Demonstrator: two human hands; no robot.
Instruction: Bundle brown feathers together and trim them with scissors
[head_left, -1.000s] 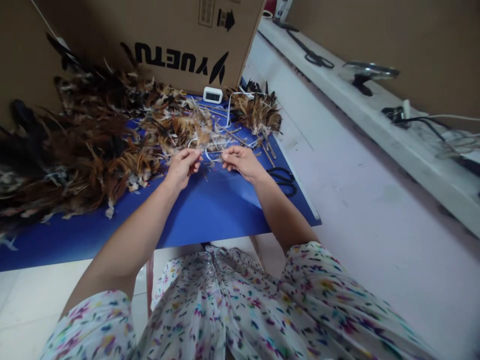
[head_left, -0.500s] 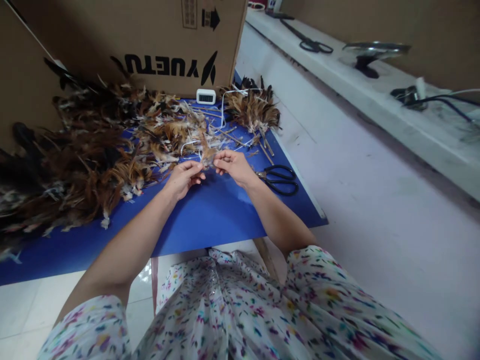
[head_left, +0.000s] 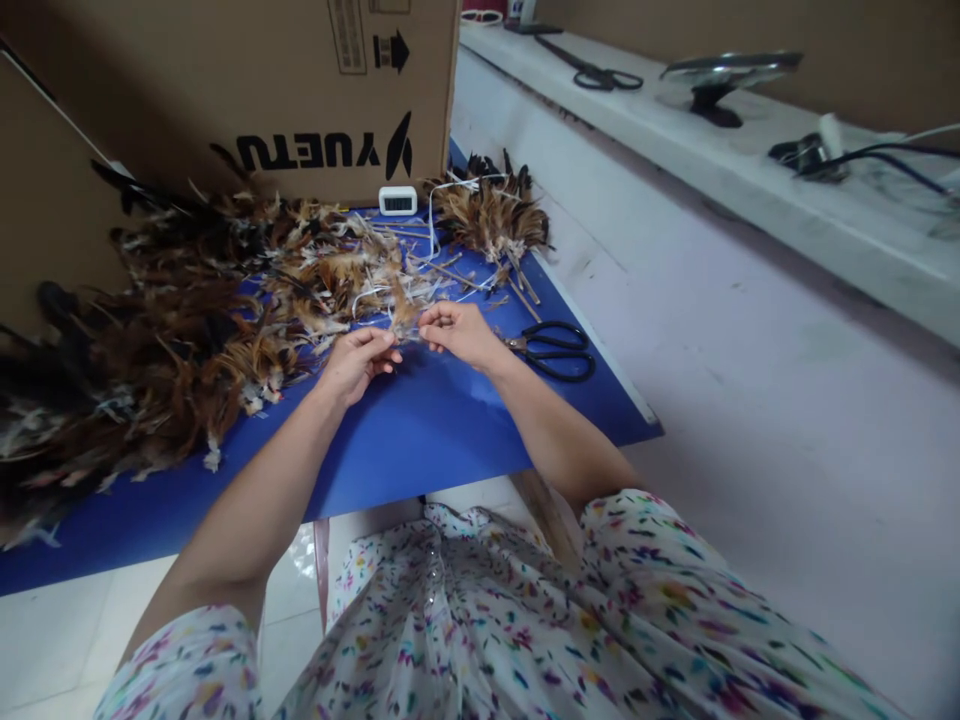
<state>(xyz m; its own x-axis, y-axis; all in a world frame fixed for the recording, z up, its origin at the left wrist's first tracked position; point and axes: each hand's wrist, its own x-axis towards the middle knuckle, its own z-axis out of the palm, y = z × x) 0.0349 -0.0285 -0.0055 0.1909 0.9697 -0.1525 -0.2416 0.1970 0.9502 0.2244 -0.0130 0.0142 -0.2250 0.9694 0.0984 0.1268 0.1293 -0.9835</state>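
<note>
A small brown feather tuft [head_left: 403, 308] stands up between my two hands, over the blue tabletop [head_left: 420, 430]. My left hand [head_left: 358, 362] pinches the pale base of the tuft between thumb and forefinger. From the other side my right hand [head_left: 459, 335] is also closed in a pinch at the tuft's base, with thin pale strands showing between the fingertips. Whether a thread is among these strands is too fine to tell. Black-handled scissors [head_left: 555, 350] lie just right of my right hand. Loose brown and white feathers [head_left: 330, 280] lie behind my left hand.
A large heap of dark brown feathers [head_left: 150, 360] covers the table's left side. A feather bundle on sticks [head_left: 491, 215] lies at the back right. Behind stand a white digital clock [head_left: 397, 201] and a cardboard box [head_left: 315, 90]. A ledge [head_left: 697, 170] on the right holds more scissors [head_left: 592, 72].
The view has shifted slightly, so the box and clock appear further left. My fingertips are a little further apart at the tuft's base, with both hands still pinching.
</note>
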